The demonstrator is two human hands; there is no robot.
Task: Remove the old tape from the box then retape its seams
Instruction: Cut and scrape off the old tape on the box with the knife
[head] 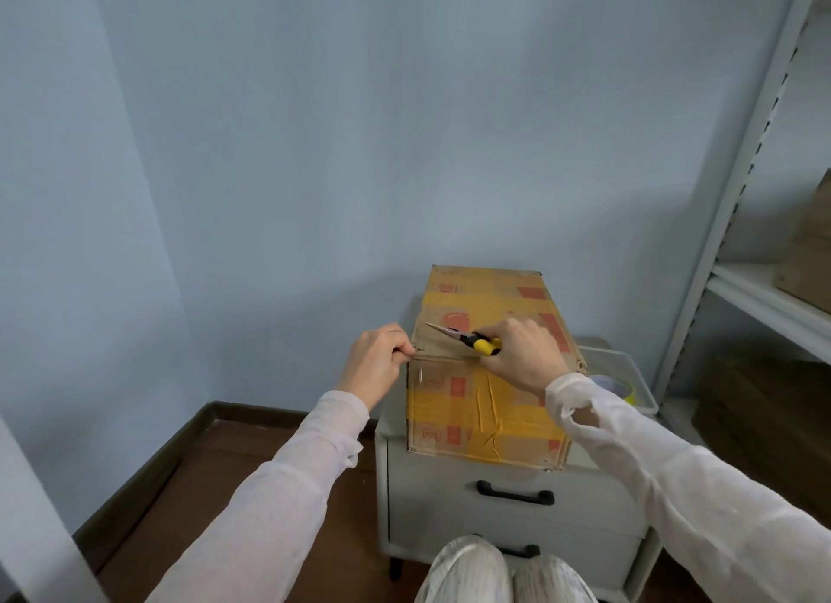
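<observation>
The hands work at the top front edge of the box (485,296). The left hand (373,362) is curled, its fingertips pinching a small metal piece (418,350), likely a staple, just at the box's upper left corner. The right hand (524,355) is wrapped round the yellow-and-black grips of the pliers (467,338), whose nose lies across the lid, pointing left. The box sits on a grey drawer cabinet (449,503), its long side running away from the person. Bands of old tape (445,411) cross the front face and the lid, wrinkled and lifting in places. The cardboard looks worn and soft at the corners, so it will probably dent or tear if the tape is yanked. It seems wiser to start at a wrinkled, loose tape end and peel low and slowly, with the other hand flat on the lid. A tape roll (623,389) waits in a clear bin (611,353) just beside the box, on its right.
</observation>
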